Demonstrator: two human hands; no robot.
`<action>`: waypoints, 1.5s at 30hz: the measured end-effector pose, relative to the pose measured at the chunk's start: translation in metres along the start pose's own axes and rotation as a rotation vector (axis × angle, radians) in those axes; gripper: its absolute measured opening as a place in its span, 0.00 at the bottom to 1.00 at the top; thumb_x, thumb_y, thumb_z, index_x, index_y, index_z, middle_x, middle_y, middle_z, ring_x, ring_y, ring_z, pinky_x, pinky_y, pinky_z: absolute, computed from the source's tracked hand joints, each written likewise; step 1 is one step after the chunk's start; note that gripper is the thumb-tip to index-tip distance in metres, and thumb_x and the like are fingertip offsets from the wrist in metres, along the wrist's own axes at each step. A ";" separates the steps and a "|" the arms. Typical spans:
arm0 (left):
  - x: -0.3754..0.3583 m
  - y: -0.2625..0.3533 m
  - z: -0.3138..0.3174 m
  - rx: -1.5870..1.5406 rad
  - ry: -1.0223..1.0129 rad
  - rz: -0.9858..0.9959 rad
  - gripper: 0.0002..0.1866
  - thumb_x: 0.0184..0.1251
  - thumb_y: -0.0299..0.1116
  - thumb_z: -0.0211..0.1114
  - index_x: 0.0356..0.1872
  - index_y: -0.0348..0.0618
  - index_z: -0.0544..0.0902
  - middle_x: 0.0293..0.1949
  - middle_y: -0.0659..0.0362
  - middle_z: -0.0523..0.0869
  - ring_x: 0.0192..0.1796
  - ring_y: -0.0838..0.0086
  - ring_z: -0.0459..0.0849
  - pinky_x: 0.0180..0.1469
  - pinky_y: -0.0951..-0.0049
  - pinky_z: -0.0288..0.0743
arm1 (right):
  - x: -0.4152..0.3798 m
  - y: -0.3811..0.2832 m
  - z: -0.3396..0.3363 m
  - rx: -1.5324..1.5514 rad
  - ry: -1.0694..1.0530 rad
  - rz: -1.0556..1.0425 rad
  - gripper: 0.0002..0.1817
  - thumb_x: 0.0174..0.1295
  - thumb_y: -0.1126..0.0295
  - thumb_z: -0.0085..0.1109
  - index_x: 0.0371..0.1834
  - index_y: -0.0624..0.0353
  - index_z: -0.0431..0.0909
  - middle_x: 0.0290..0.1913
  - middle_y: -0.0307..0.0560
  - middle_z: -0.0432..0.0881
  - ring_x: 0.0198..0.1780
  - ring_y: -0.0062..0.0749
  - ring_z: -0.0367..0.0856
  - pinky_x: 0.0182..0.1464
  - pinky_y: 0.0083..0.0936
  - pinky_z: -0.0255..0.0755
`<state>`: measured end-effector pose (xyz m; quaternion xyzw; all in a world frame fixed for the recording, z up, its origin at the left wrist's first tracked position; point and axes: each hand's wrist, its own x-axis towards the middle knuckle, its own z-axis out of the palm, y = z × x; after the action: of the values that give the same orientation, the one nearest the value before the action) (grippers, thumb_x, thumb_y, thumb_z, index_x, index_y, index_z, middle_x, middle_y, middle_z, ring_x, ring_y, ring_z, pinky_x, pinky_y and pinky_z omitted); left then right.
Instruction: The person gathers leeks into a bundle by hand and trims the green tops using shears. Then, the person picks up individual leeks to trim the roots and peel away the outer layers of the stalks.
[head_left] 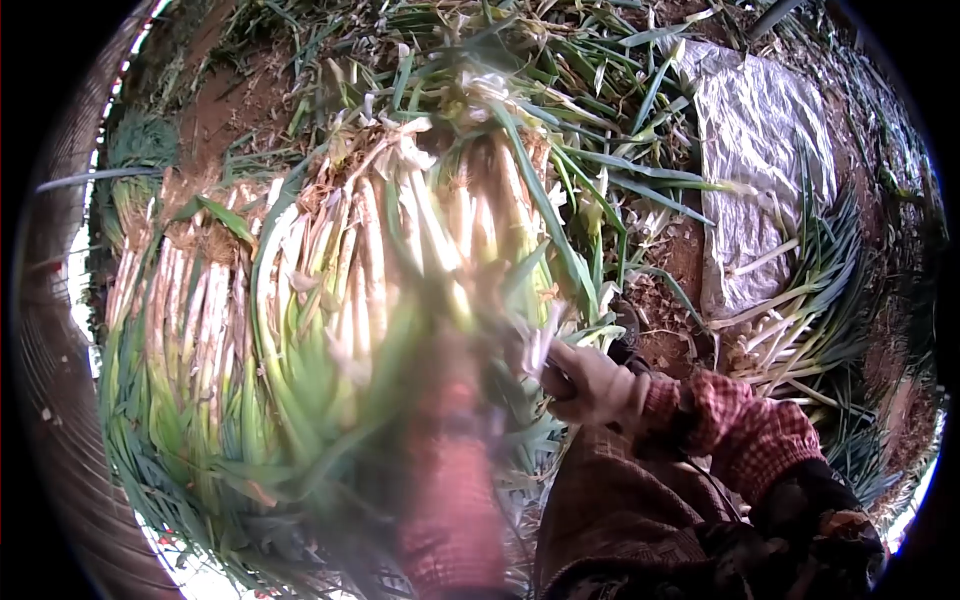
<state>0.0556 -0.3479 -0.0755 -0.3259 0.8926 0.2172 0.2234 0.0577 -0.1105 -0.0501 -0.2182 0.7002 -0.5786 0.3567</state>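
Observation:
My left hand [450, 345], smeared by motion, is over the front pile of long green onions [365, 255]; I cannot tell what its fingers hold. A pale stalk [428, 225] runs down into the blur around it, and green leaves beside the wrist are smeared too. To its right, my right hand [597, 386] is closed around the dark handle of a knife [538, 350], whose pale blade points up and left toward the left hand. The onions lie side by side, roots away from me and leaves toward me.
Loose leaves and peelings [600, 110] cover the ground behind the pile. A silvery plastic sheet [765, 130] lies at right, with a smaller bunch of onions [790, 325] at its near end. Bare soil [225, 110] shows at far left, beside a ribbed wall [75, 440].

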 end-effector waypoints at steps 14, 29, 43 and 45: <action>-0.057 -0.074 0.057 0.147 0.047 0.528 0.22 0.80 0.50 0.57 0.57 0.40 0.77 0.42 0.39 0.87 0.44 0.37 0.84 0.45 0.46 0.77 | 0.116 0.025 -0.013 0.065 0.304 0.113 0.36 0.57 0.72 0.72 0.69 0.49 0.65 0.45 0.52 0.88 0.43 0.42 0.89 0.49 0.34 0.84; 0.041 -0.012 -0.045 0.587 0.143 0.075 0.14 0.73 0.35 0.66 0.56 0.44 0.82 0.47 0.48 0.89 0.49 0.48 0.90 0.51 0.53 0.85 | 0.084 -0.005 0.019 -0.070 -0.076 0.245 0.52 0.57 0.73 0.69 0.83 0.50 0.48 0.46 0.58 0.86 0.45 0.49 0.88 0.48 0.42 0.86; -0.011 -0.067 -0.007 -0.052 0.114 -0.091 0.23 0.83 0.42 0.52 0.62 0.32 0.80 0.57 0.38 0.86 0.59 0.44 0.84 0.63 0.57 0.76 | -0.059 -0.021 0.042 0.076 -0.157 0.136 0.58 0.52 0.75 0.65 0.87 0.49 0.42 0.33 0.54 0.82 0.34 0.50 0.85 0.41 0.42 0.82; -0.011 -0.062 -0.002 -0.180 0.134 -0.143 0.23 0.84 0.41 0.51 0.63 0.31 0.79 0.58 0.36 0.85 0.60 0.43 0.84 0.63 0.57 0.76 | -0.059 -0.008 0.047 0.051 -0.126 0.173 0.57 0.54 0.73 0.65 0.87 0.48 0.42 0.35 0.57 0.83 0.36 0.52 0.86 0.43 0.43 0.82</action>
<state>0.1045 -0.3867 -0.0829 -0.4212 0.8570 0.2575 0.1480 0.1311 -0.1008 -0.0316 -0.1839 0.6775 -0.5485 0.4541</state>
